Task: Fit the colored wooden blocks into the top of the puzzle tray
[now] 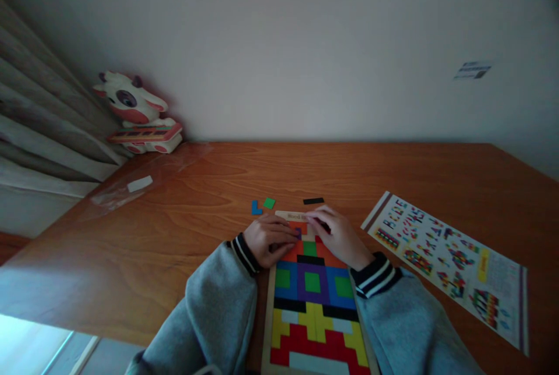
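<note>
A wooden puzzle board (268,328) lies lengthwise in front of me, filled with flat coloured block pieces in a pattern. My left hand (271,240) rests over its upper left part, fingers curled together with the tips at a small purple puzzle piece (299,231). Across from it, my right hand (337,236) reaches over the upper right, thumb and fingers pinched near the printed top rim. Whatever sits between those right fingertips is hidden. Between the hands, a green piece (310,248) and a black bar (310,260) lie in the board.
Beyond the board lie a blue L-shaped piece (255,208), a green piece (269,203) and a black bar piece (313,201). A printed pattern sheet (454,270) is at right. A cow toy (135,113) and clear plastic wrap (131,188) are at left. A wall stands behind.
</note>
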`<state>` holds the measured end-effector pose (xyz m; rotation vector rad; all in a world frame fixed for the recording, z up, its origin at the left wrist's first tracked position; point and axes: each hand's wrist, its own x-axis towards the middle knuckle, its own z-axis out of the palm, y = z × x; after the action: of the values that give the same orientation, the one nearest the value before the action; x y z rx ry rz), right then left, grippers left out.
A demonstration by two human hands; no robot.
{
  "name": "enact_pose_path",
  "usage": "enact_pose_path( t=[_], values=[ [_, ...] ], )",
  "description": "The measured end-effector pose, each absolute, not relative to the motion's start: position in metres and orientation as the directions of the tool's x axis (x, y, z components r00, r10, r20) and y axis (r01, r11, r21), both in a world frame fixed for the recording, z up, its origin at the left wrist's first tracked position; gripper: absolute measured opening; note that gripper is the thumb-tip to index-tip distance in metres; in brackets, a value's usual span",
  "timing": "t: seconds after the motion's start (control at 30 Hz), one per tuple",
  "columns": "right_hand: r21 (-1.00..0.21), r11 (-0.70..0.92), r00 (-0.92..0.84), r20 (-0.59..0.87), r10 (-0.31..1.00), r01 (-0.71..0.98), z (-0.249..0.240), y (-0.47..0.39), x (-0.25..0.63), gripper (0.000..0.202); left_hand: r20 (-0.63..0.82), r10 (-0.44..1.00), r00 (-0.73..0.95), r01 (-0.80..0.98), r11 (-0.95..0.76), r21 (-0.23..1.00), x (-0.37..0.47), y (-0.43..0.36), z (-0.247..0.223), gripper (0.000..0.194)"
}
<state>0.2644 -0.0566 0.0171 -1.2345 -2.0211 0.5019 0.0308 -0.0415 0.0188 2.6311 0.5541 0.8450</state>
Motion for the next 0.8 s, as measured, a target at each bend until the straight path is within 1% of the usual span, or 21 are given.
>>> enact_pose_path(
  t=[0.07,0.17,0.3,0.53,0.67,0.8],
  values=[
    [-0.692,0.415,-0.181,0.387,0.904,0.591,0.015,-0.053,0.273,0.024,0.501,0.458,0.734,0.26,-0.871,0.416,0.031,-0.041,0.019,0.021],
    [-0.711,0.359,-0.045,0.42,0.907,0.605,0.01,-0.048,0.286,0.025,0.511,0.445,0.735,0.249,-0.879,0.407,0.031,-0.042,0.018,0.023],
    [-0.707,0.315,0.041,0.437,0.899,0.634,0.003,-0.044,0.296,0.029,0.489,0.434,0.757,0.256,-0.885,0.389,0.031,-0.042,0.016,0.025],
    [-0.677,0.333,-0.019,0.426,0.905,0.657,0.001,-0.045,0.294,0.027,0.424,0.445,0.789,0.278,-0.873,0.401,0.031,-0.044,0.019,0.028],
    [-0.633,0.345,-0.077,0.411,0.908,0.693,-0.001,-0.045,0.293,0.024,0.394,0.453,0.799,0.292,-0.867,0.405,0.034,-0.045,0.02,0.031],
    [-0.589,0.365,-0.112,0.421,0.9,0.721,-0.005,-0.044,0.292,0.021,0.383,0.43,0.817,0.285,-0.88,0.38,0.037,-0.046,0.021,0.03]
  ],
)
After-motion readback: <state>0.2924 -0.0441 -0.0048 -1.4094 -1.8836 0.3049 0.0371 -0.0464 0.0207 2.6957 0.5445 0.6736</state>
